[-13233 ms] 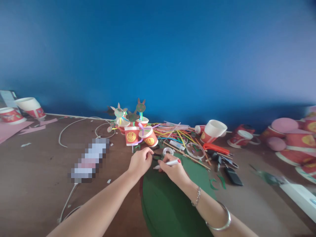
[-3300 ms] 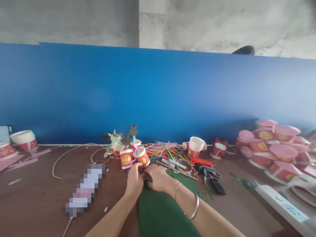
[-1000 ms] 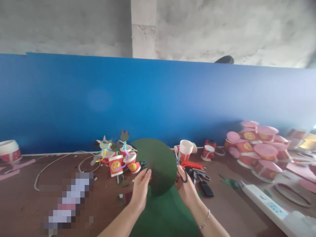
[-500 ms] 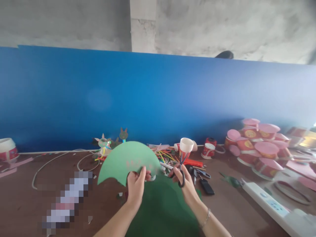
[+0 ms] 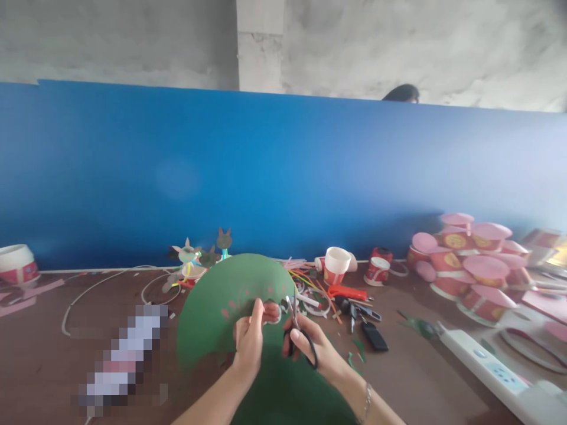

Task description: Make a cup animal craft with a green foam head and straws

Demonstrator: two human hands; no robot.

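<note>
My left hand (image 5: 248, 342) is closed on a rounded sheet of green paper (image 5: 208, 295), thumb on top. Pink marks dot the paper, and a cut-out gap near its right side shows my fingers behind it. Black-handled scissors (image 5: 294, 313) sit in my right hand (image 5: 314, 348), with fingers through the loops. Their blades point up, slightly apart, close to the paper's right edge; whether they touch it I cannot tell. Dark green cloth or paper (image 5: 283, 389) lies below both hands.
Behind stand a blue partition (image 5: 283, 177), a paper cup (image 5: 336, 265) and paper cat figures (image 5: 188, 260). Keys (image 5: 374, 336) and a red-handled tool (image 5: 348, 293) lie right of my hands. Farther right are stacked red cups with pink discs (image 5: 473, 265) and a power strip (image 5: 482, 366).
The scissors have come left and down toward the paper and tilted. The green paper has turned, its curved lower edge now lower and its face darker.
</note>
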